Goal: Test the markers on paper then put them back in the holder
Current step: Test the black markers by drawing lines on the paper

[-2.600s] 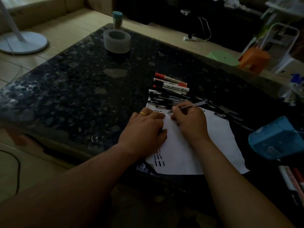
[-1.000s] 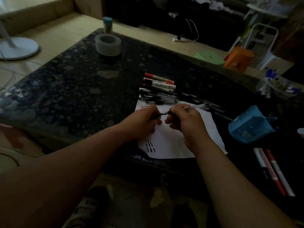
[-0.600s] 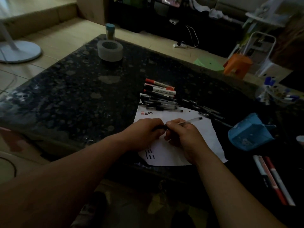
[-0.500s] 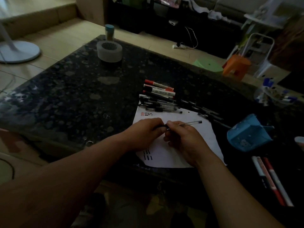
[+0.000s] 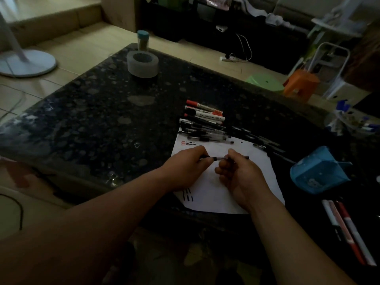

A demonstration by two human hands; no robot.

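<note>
The room is dim, and the dark speckled stone surface (image 5: 102, 112) carries a white paper (image 5: 207, 194) at its near edge. Above the paper the left hand (image 5: 185, 167) pinches the left end of a clear pen (image 5: 220, 158), while the right hand (image 5: 240, 177) grips its barrel with curled fingers. The pen lies level now. Half a second ago it slanted up to the right and the hands were touching; now a stretch of barrel shows between them. Short test strokes (image 5: 188, 143) mark the paper's far left corner. A row of markers and pens (image 5: 203, 120) lies just beyond the paper. The blue holder (image 5: 318, 173) sits tilted to the right, with three more markers (image 5: 345, 227) near it. A roll of tape (image 5: 142, 63) stands far left.
</note>
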